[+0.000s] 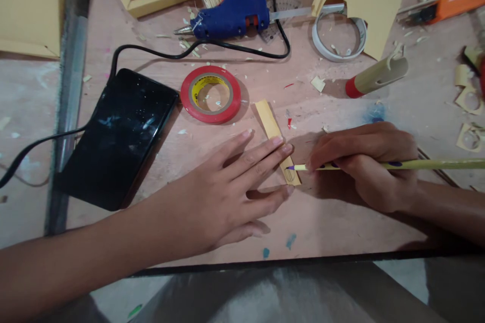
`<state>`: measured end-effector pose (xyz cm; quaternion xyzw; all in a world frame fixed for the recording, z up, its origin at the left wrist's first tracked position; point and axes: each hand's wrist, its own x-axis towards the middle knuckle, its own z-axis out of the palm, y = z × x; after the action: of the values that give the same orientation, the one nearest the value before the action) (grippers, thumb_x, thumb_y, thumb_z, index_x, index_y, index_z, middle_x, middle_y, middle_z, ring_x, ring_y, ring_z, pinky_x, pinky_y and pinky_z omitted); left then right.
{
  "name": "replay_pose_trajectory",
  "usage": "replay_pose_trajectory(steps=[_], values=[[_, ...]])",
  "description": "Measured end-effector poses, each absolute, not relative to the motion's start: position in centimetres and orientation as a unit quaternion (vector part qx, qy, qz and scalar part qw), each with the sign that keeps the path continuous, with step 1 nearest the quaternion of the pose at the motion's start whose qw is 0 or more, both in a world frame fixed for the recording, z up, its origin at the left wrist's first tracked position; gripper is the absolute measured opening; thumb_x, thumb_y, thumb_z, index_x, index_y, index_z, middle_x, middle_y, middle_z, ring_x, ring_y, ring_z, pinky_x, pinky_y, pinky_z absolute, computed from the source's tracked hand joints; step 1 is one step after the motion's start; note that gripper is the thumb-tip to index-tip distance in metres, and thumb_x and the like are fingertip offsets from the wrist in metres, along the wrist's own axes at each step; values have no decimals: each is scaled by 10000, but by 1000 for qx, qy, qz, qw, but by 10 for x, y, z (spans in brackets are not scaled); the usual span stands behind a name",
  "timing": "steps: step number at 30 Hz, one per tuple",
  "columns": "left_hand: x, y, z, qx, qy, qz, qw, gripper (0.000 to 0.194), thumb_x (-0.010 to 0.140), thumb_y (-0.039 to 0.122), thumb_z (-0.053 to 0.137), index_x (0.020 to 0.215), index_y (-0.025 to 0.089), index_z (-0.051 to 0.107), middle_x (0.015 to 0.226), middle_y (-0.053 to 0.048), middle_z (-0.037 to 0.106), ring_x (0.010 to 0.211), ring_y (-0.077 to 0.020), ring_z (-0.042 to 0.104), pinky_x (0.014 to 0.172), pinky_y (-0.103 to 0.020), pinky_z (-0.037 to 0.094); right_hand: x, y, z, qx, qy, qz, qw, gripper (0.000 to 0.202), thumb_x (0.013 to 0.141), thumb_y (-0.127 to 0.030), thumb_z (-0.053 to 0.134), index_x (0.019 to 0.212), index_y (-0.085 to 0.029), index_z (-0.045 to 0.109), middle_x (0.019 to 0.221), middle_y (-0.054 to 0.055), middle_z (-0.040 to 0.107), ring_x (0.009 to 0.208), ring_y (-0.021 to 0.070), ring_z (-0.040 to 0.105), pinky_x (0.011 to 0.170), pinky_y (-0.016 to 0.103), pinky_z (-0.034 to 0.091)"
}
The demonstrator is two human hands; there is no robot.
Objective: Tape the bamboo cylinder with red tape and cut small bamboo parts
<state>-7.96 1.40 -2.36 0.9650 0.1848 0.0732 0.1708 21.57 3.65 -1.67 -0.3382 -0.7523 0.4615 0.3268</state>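
A narrow strip of yellow-tan card (pixel 270 120) lies slantwise on the table, with a small circle drawn near its lower end. My left hand (pixel 237 189) is spread flat, its fingertips pressing on the strip's edge and on the table beside it. In my right hand (pixel 366 161) is a slim, pale yellow-green pencil (pixel 435 164) with purple marks, held in a writing grip. Its dark tip touches the strip at the drawn circle. Just above my left hand sits a roll of red tape (pixel 210 94).
A black phone (pixel 121 136) lies at left. Behind are a blue glue gun (pixel 231 17) with its black cord (pixel 182 48), a white tape ring (pixel 320 40), folded card pieces (pixel 364 5) and an orange cutter (pixel 456 4). A bamboo-like tube (pixel 381 76) stands at right.
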Motion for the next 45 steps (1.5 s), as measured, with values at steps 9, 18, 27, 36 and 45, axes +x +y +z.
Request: replay_pose_trajectory(steps=[9,18,27,36,45], values=[[-78,15,-22,965,182,66,178,535,1090,573,602,1502,232,591,1811,-283,276,1707,-432,296,1346,-721,303,217,36,-16,-346,-758,450,320,333,951,-28,522,919,-209,800,842,-11,816,717,113,754,646,223,552],[-79,15,-22,965,180,69,178,535,1106,565,568,1520,226,578,1813,-279,274,1713,-423,281,1357,-722,296,216,36,-16,-367,-717,485,341,364,897,-13,511,869,-229,803,799,-14,817,676,123,733,601,236,541],[-80,15,-21,964,180,61,187,523,1108,552,572,1521,231,581,1816,-274,266,1706,-431,294,1339,-740,317,217,37,-17,-355,-745,459,328,336,939,-42,522,894,-220,803,812,-7,818,681,128,744,615,247,550],[-80,15,-21,965,181,62,181,522,1119,554,546,1530,232,578,1813,-278,268,1706,-433,296,1325,-742,335,215,37,-15,-364,-742,462,321,348,927,-45,517,879,-247,795,807,-16,818,668,135,737,600,258,549],[-79,15,-23,964,181,71,180,536,1119,567,540,1534,230,578,1810,-275,284,1706,-423,304,1348,-723,305,214,36,-16,-361,-733,471,332,343,924,-37,524,876,-237,798,805,-22,816,669,114,732,610,235,547]])
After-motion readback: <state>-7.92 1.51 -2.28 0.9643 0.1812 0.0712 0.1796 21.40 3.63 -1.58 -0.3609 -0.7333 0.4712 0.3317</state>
